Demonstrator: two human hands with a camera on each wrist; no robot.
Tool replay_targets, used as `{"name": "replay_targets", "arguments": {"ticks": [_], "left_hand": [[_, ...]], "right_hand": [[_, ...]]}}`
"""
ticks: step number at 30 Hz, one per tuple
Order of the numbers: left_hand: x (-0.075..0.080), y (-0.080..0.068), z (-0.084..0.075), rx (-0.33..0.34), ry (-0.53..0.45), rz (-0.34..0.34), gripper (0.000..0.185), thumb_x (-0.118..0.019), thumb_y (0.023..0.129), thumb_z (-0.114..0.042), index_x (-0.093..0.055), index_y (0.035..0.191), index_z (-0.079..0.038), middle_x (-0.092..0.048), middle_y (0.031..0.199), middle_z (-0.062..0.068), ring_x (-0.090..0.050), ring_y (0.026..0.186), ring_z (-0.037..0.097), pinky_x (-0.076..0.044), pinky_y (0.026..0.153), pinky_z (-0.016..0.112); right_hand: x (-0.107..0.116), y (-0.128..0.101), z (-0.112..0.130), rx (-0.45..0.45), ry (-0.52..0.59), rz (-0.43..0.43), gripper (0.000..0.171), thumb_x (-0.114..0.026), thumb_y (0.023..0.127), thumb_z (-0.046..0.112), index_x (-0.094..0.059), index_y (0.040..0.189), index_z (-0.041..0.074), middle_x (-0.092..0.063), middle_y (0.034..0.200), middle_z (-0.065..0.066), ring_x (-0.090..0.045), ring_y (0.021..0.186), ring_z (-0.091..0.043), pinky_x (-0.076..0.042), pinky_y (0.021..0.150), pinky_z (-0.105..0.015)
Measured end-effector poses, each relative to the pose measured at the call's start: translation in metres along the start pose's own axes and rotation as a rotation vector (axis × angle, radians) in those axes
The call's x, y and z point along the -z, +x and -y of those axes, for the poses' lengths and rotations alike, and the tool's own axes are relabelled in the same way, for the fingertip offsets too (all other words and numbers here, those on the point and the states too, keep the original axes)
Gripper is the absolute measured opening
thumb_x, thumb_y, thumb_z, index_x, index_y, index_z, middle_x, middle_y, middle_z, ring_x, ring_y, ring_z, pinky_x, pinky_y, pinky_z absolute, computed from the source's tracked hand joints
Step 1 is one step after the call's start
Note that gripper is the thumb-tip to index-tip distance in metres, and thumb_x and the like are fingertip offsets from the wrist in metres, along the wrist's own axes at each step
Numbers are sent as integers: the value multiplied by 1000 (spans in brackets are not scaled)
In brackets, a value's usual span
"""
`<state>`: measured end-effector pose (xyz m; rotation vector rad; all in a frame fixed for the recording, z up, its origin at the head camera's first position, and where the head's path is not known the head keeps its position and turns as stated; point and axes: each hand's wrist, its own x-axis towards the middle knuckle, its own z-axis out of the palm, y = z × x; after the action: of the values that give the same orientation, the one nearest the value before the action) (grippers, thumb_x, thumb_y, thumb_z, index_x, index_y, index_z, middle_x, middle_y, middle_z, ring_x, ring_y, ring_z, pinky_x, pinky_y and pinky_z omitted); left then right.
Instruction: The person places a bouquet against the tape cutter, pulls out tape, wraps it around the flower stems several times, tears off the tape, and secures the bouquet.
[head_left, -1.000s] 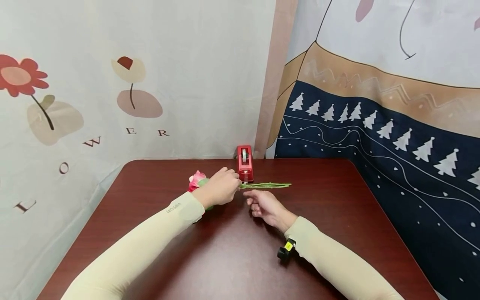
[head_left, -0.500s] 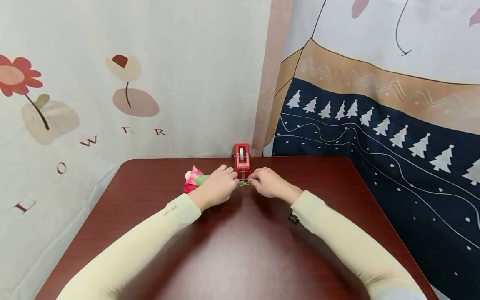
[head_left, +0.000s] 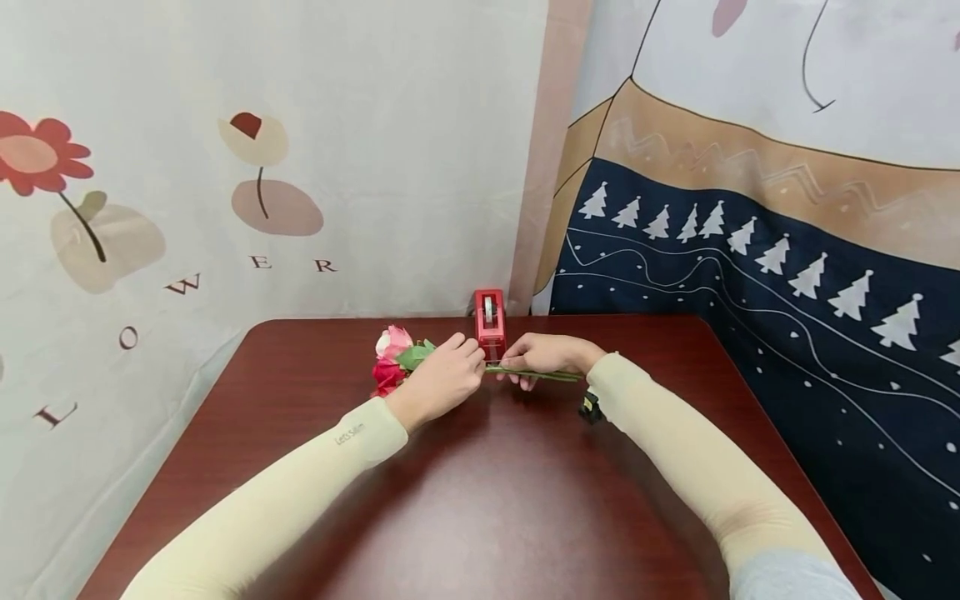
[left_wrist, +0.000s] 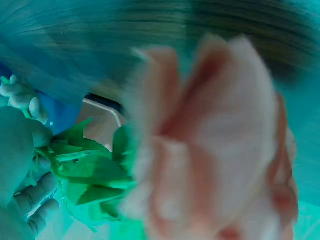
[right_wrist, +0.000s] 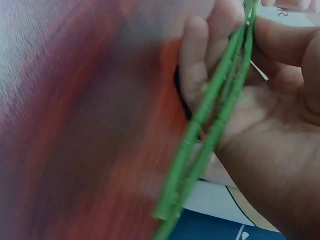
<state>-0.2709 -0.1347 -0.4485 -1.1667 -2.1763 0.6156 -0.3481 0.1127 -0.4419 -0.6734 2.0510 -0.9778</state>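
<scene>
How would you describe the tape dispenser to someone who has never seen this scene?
Find the far edge of the dark table, near its middle. Just beyond the left hand and right hand sits the red tape dispenser. Unlike the flowers, it is boxy, with a pale roll inside.

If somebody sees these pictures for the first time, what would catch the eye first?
Probably the pink and red flowers first, bright against the brown table, to the left of the left hand; their green stems pass through the right hand. Next comes the red tape dispenser, near the table's far edge, just beyond the hands. Then, perhaps, the white trees on the dark blue cloth at the right.
</scene>
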Motion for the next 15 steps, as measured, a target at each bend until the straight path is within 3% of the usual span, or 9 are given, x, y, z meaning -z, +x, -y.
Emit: {"name": "replay_targets", "arguments": {"ticks": [6, 10, 15], "left_hand": [[-4, 0, 2, 38, -39, 2, 6, -80, 101, -17, -85, 101, -15, -73, 95, 2, -62, 96, 24, -44, 87, 37], [-7, 1, 3, 93, -132, 11, 6, -79, 100, -17, -85, 100, -14, -73, 96, 3, -62, 96, 25, -44, 85, 38], [-7, 2, 3, 174, -265, 28, 9, -79, 98, -20, -83, 95, -13, -70, 96, 5, -61, 97, 27, -46, 86, 40]], "right_hand": [[-9, -8, -2, 42, -10, -108, 32, -61, 114, 24, -80, 123, 0, -68, 88, -10, -60, 75, -17, -57, 73, -34], [-16, -12, -1, 89, -134, -201, 30, -61, 114, 24, -82, 118, 3, -70, 89, -15, -59, 70, -15, -53, 68, -32], [-25, -12, -2, 125, -283, -299, 28, -61, 115, 22, -82, 120, 4, -76, 96, -19, -60, 73, -14, -54, 72, -29]]}}
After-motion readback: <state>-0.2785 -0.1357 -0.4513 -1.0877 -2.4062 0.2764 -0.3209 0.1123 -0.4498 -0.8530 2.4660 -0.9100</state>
